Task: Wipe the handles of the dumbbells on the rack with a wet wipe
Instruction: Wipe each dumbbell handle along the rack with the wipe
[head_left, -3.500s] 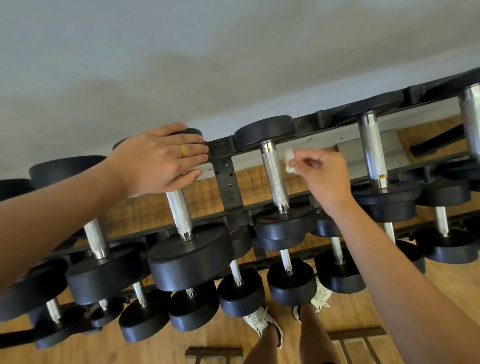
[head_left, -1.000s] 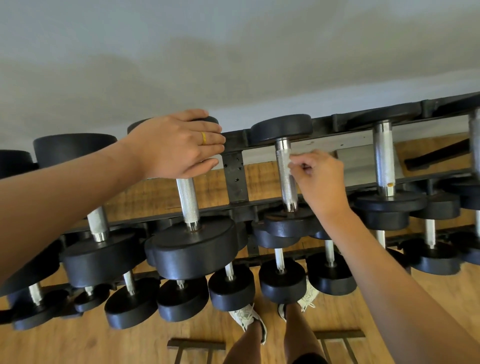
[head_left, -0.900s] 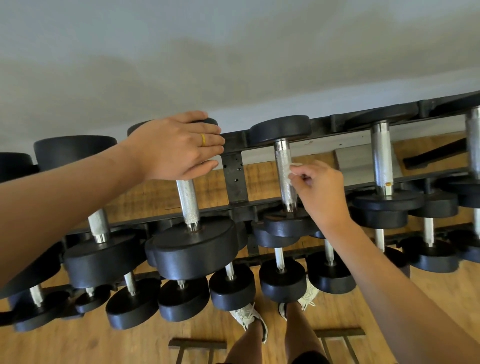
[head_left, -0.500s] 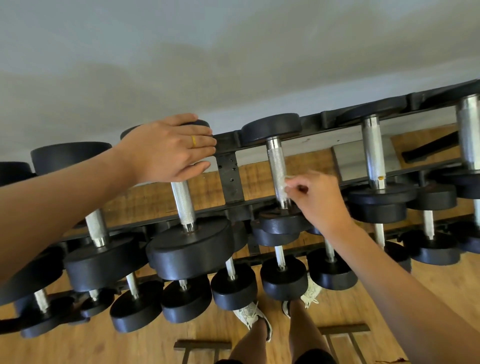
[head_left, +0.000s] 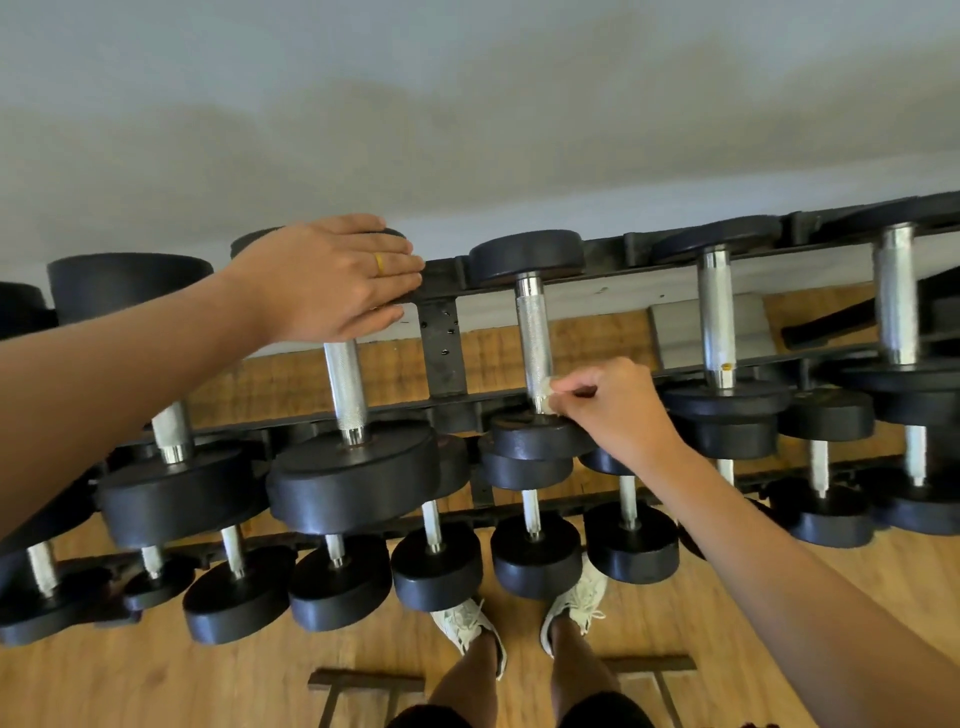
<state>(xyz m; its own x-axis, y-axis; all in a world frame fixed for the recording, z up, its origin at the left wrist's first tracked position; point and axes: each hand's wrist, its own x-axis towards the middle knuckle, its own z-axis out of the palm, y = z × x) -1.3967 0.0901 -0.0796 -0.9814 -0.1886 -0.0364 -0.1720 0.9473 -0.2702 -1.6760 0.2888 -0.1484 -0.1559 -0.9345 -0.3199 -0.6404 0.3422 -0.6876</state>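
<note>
At four o'clock from my flat, bracing left hand (head_left: 332, 283), my right hand (head_left: 613, 410) is pinching the wet wipe (head_left: 544, 388) onto the handle (head_left: 532, 332).

- The dumbbell heads (head_left: 353, 478) are matt black.
- The handles (head_left: 535, 332) are bright silver, with fine knurled cross-hatching and smooth, shiny ends.
- The rack (head_left: 440, 343) is black.
- The wet wipe (head_left: 545, 389) is white.
- The ring (head_left: 380, 263) on the left hand (head_left: 327, 280) is yellow gold.
- The floor (head_left: 130, 675) is warm orange-brown wood with darker grain.
- The wall (head_left: 467, 104) is pale grey-white with cloudy patches.
- The shoes (head_left: 465, 626) are off-white.
- The shorts (head_left: 602, 719) are black.
</note>
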